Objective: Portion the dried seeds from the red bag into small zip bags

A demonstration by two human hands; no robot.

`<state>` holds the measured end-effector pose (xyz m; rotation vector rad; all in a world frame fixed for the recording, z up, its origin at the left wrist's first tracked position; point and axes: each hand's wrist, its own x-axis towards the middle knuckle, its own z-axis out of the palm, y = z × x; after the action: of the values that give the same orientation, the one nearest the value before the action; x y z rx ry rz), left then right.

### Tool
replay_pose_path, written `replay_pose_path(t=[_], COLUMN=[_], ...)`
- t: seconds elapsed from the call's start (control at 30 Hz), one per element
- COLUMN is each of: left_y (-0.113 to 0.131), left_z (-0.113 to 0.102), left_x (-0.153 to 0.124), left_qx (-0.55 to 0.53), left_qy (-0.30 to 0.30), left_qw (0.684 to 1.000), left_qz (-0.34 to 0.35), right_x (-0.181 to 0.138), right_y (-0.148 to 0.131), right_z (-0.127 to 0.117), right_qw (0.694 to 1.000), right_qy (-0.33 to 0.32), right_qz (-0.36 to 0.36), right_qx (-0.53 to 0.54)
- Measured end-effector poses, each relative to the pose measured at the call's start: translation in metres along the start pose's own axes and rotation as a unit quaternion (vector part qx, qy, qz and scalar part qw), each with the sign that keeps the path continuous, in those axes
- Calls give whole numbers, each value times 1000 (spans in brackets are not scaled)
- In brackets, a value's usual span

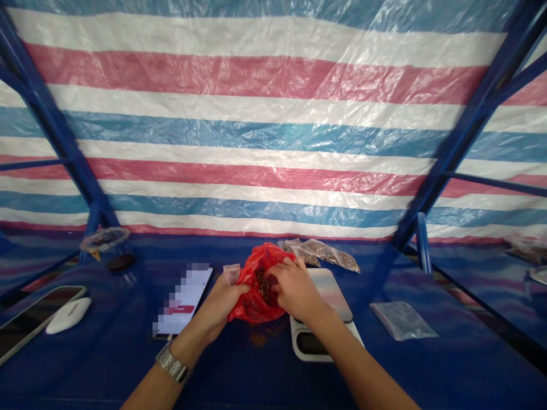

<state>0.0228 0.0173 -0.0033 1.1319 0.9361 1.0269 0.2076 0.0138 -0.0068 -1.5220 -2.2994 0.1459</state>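
My left hand (223, 302) is closed on the near-left rim of a red plastic bag (255, 310), thumb on top. A small clear plastic bag (231, 274) sticks up between this hand and the red bag. Inside the red bag lie small brown dried pieces (261, 285); what they are is too small to tell. My right hand (294, 287) reaches in from the right, fingers curled together on the pieces, fingertips partly hidden. Under my right forearm stands a white kitchen scale (331, 290) with a metal plate and dark display.
Filled clear bags (327, 253) lie behind the scale. Flat zip bags (402, 320) rest to its right. Leftward are a lit phone (184, 302), a white earbud case (68, 315), another phone (38, 316) and a plastic cup (115, 247) of dark liquid. Striped sheeting (265, 136) hangs behind the blue table.
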Motion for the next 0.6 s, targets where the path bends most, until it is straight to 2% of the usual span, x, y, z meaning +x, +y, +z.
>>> replay_pose_path(t=[0.1,0.27,0.33,0.47,0.6], left_y=[2,0,-2,1,2], left_z=[1,1,-1,-9,-17], left_x=[-3,-6,-6,-5,-7], left_qx=[-13,13,46,110,123], left_qy=[0,-4,14,91,95], left_qw=[1000,1000,999,989,984], left_qz=[-17,4,18,49,83], right_x=[-1,-5,-6,-7,-8], right_y=[-4,-7,-7,-6,-6], right_z=[-1,-5,-8,-11,-14], right_qw=[1000,999,999,1000,999], right_qy=[-11,-30,-35,-21,9], right_qz=[0,-18,-15,11,21], right_qx=[8,21,21,14,35])
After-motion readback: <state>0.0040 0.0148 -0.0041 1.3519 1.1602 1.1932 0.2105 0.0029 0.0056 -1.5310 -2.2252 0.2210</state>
